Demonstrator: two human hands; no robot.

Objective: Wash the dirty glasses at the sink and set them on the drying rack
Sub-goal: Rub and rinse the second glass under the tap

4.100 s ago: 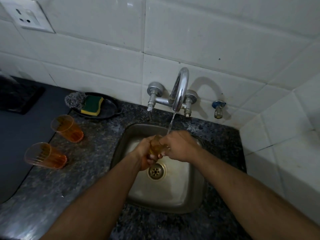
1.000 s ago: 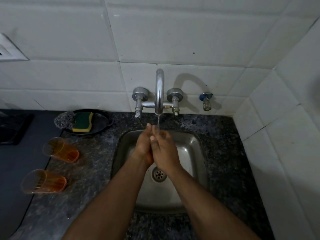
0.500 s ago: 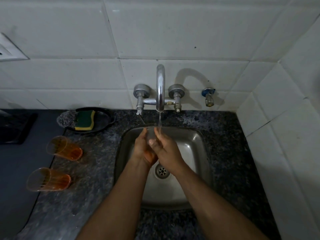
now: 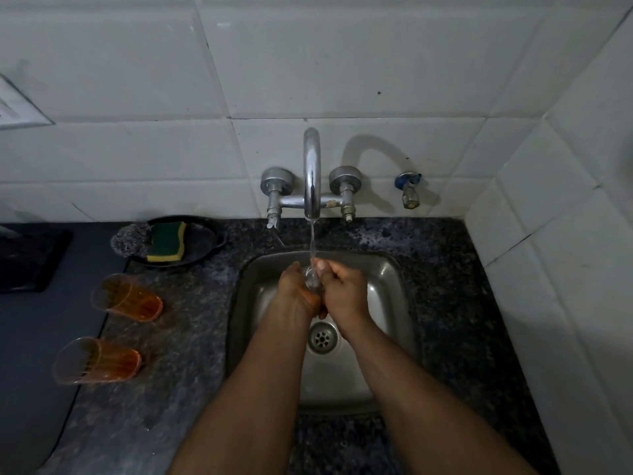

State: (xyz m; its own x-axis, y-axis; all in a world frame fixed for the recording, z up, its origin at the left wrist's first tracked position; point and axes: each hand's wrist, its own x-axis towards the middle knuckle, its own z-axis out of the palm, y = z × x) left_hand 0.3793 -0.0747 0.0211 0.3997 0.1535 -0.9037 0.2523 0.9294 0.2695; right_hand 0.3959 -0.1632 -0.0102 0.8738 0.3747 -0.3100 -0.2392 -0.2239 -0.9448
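1. We held one orange-tinted glass between our two hands over the steel sink, right under the thin stream falling from the chrome tap.
2. Our left hand was wrapped round the glass from the left, and our right hand curled against it from the right, its fingertips pinched at the rim where the water struck. Little of the glass showed between them.
3. Two more orange glasses lay on their sides on the granite counter, left of the basin and well apart from our hands: the farther glass near the black dish that held the green-and-yellow sponge and the steel scrubber, and the nearer glass by the counter's edge.
4. To rinse well, we judged the glass should be turned under the stream so that water reached every side and the inside, with one hand gripping firmly, since wet glass slips.
5. No drying rack was in view, so we could not tell where the glass would be set.
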